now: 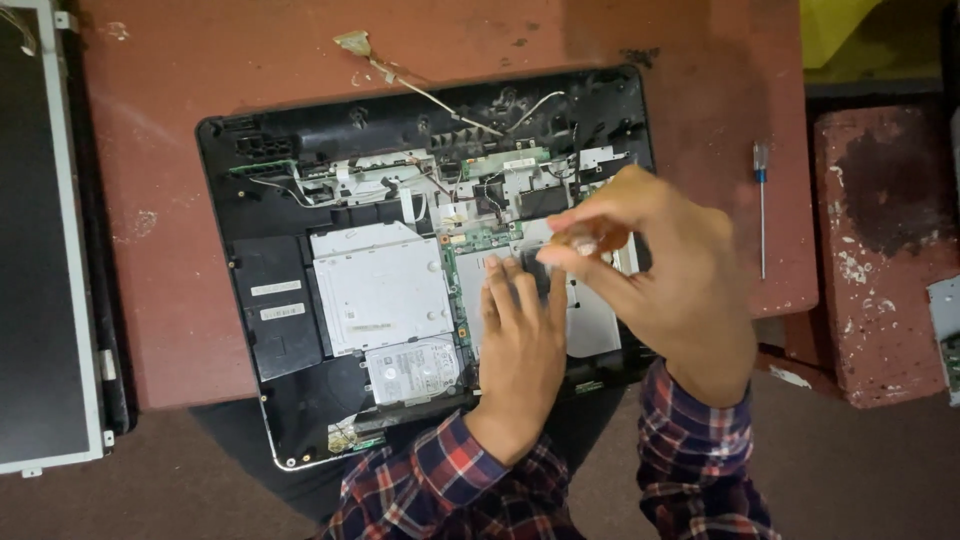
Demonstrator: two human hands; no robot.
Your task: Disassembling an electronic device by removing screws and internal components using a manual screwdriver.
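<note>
An opened laptop base (270,330) lies on a reddish table (180,90), its inner boards, a silver optical drive (385,290) and a round-labelled hard drive (415,368) exposed. My left hand (522,345) rests flat on the metal plate to the right of the optical drive, fingers together. Above it, my right hand (670,280) pinches the amber, translucent handle of a screwdriver (590,238) between thumb and fingers, over the middle of the laptop. Its tip is hidden behind my hands. Both sleeves are red and blue plaid.
A detached screen panel (40,240) lies at the left edge. A thin blue-handled screwdriver (761,205) sits on the table to the right. Loose cables (430,95) trail off the laptop's far edge. A worn red stool (880,250) stands at the right.
</note>
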